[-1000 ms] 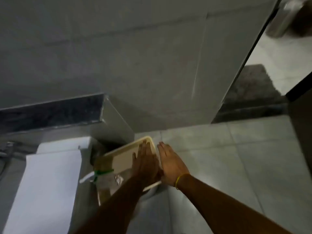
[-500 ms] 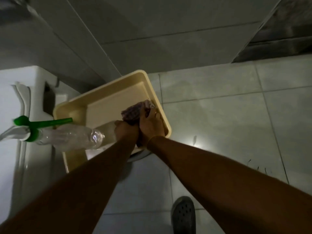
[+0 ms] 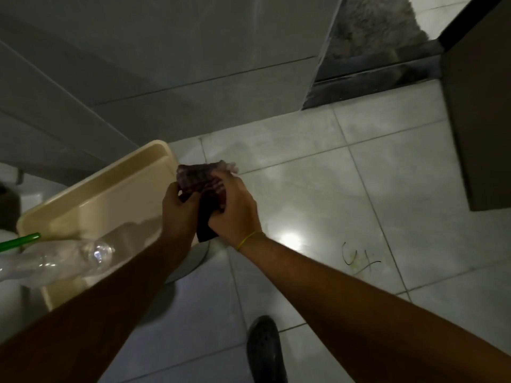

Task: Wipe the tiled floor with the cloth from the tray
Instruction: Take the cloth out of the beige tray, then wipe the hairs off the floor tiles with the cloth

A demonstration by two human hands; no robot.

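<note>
Cloth (image 3: 203, 179), dark maroon with paler stripes, sits bunched between both hands, held in the air just past the right-hand rim of the tray (image 3: 91, 189) and above the tiled floor (image 3: 318, 189). One pale, frayed corner sticks out toward the wall, and a darker fold hangs down between the wrists. The left hand (image 3: 177, 211) has its fingers (image 3: 172, 190) curled closed onto the near left edge of the fabric; the right hand (image 3: 235, 208) is clenched over the top, its fingers wrapped around the bundle. A yellow band (image 3: 250, 239) circles the right wrist. The beige tray is tilted, with a clear plastic spray bottle (image 3: 55, 261) lying in its near end, green nozzle (image 3: 19, 240) pointing left. On the pale glossy floor lies a dark scribbled mark (image 3: 356, 258) to the right, and a dark shoe (image 3: 265, 349) stands below.
</note>
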